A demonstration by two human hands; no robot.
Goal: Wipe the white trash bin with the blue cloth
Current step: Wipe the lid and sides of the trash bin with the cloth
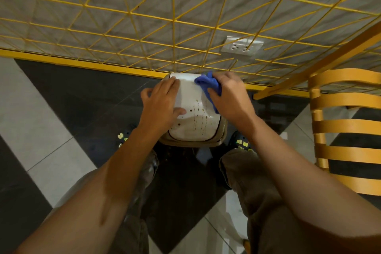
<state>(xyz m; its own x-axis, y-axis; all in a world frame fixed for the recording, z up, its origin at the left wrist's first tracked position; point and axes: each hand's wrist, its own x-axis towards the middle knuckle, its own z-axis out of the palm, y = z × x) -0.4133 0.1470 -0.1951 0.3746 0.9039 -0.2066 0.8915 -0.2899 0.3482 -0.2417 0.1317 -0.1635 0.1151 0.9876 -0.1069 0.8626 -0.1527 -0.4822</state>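
**Your bare forearms (92, 187) reach down to the white plastic trash bin (193, 126)**

Your forearms fill the lower part of the view, with your legs in olive-brown trousers (247, 181) beneath them, one on either side of the bin.

Behind the bin rises a grey wall covered by a yellow wire grid (173, 20); the grid's yellow base rail runs just behind the bin's far edge. The bin stands on a floor of black and pale grey tiles (68, 93). To the bin's right, near but apart from it, is a yellow wooden slatted chair (346, 128).

The bin itself has a glossy white lid streaked with brown drips and spots on its near half, and a tan rim around it.

Your left hand (162, 102) lies flat on the lid's left side, fingers fairly straight, holding nothing. Your right hand (231, 97), at the bin's far right corner, has its fingers curled round a bunched blue cloth (207, 84), which touches the lid there.

A white wall socket (242, 46) sits behind the grid, above and to the right of the bin. Dark shoes with yellow marks (241, 142) show at the bin's near corners.
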